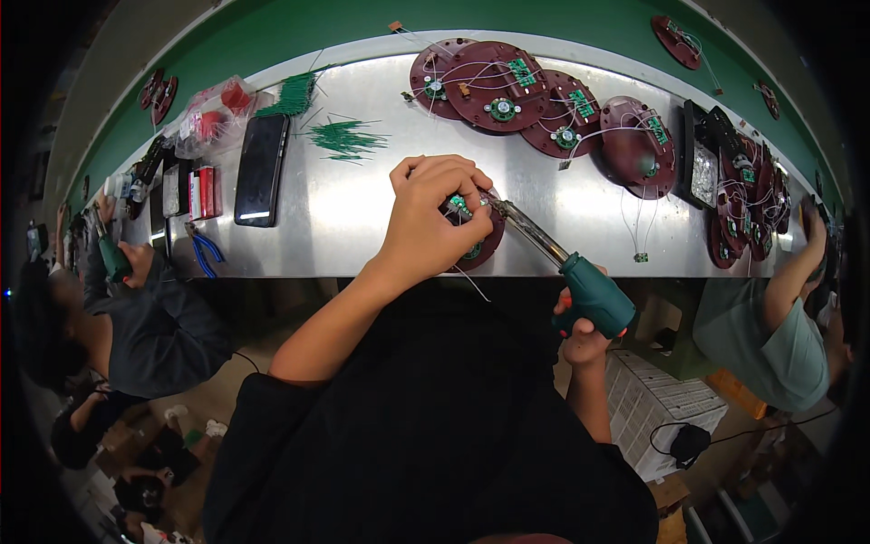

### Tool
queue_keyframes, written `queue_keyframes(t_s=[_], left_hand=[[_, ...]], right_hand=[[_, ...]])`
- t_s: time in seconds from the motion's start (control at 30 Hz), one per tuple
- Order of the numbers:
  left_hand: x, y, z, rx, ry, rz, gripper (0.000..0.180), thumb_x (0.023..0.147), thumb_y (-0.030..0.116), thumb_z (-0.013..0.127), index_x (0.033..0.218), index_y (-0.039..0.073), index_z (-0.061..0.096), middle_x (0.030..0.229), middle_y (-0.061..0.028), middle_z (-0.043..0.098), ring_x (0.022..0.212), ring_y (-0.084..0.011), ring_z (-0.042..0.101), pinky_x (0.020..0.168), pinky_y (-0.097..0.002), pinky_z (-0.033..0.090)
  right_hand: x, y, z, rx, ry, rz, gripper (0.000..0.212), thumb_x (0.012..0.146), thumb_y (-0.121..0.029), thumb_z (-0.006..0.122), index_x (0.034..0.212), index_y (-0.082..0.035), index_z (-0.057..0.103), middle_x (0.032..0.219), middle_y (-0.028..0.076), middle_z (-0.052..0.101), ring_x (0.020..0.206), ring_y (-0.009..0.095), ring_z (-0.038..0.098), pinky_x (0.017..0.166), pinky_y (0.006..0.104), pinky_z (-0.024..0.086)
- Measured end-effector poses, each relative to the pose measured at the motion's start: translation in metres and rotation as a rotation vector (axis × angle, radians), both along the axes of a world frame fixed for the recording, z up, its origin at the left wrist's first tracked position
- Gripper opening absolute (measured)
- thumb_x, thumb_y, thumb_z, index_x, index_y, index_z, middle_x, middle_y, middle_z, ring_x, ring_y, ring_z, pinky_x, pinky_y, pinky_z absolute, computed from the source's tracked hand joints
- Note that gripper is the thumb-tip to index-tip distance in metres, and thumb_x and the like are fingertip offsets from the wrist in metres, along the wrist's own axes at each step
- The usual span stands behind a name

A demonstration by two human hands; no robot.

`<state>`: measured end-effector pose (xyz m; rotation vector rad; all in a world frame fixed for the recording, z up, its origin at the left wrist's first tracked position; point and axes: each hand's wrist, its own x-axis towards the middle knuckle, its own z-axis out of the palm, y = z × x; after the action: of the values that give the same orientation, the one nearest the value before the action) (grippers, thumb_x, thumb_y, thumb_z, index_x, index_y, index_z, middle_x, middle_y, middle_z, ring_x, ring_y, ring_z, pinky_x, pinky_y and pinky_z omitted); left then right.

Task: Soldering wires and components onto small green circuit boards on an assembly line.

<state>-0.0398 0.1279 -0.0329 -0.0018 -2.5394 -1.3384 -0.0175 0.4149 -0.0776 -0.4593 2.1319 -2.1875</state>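
My right hand (587, 343) grips the green handle of a soldering gun (594, 295), whose metal barrel slants up and left. The gun's tip is close to the fingertips of my left hand (426, 213). That hand is closed in a pinch above a dark red round plate (490, 247) at the table's near edge; what it pinches is too small to make out. A small green circuit board (459, 207) shows beside its fingers, and a thin white wire hangs from the plate over the edge. My left hand hides much of the plate.
Several dark red discs (494, 77) with boards and white wires lie along the back of the metal table (344, 208). Green wire pieces (346, 139), a black phone (262, 170) and blue-handled pliers (205, 254) lie leftward. Co-workers sit on both sides.
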Motion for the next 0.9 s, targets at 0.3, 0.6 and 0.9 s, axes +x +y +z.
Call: queue_keyframes(t_s=[0.3,0.6,0.9], left_hand=[[-0.008,-0.003,-0.002,-0.013,0.018,-0.011,0.016,0.077,0.009,0.079,0.079,0.013,0.063,0.109,0.0002,0.078,0.120,-0.0221,0.069,0.113,-0.0436,0.033],[-0.005,0.014,-0.032,0.122,0.289,0.153,0.014,0.071,0.009,0.072,0.081,0.015,0.064,0.089,0.0016,0.066,0.096,-0.0218,0.065,0.102,-0.0507,0.033],[0.002,0.012,-0.029,0.145,0.227,0.085,0.016,0.073,0.015,0.076,0.075,0.014,0.061,0.086,0.0031,0.064,0.101,-0.0222,0.061,0.110,-0.0478,0.031]], right_hand=[[-0.016,0.000,0.009,0.275,0.182,0.053,0.080,0.105,-0.074,0.052,0.103,0.003,0.072,0.087,0.012,0.069,0.098,0.026,0.066,0.082,0.0373,0.053],[-0.006,0.061,-0.046,0.281,0.156,-0.002,0.082,0.113,-0.061,0.043,0.128,0.017,0.065,0.125,0.027,0.071,0.111,0.033,0.072,0.096,0.0450,0.059],[-0.008,0.006,-0.003,0.178,0.078,-0.205,0.094,0.104,-0.079,0.048,0.122,0.012,0.066,0.084,0.007,0.061,0.068,0.013,0.054,0.066,0.0259,0.044]])
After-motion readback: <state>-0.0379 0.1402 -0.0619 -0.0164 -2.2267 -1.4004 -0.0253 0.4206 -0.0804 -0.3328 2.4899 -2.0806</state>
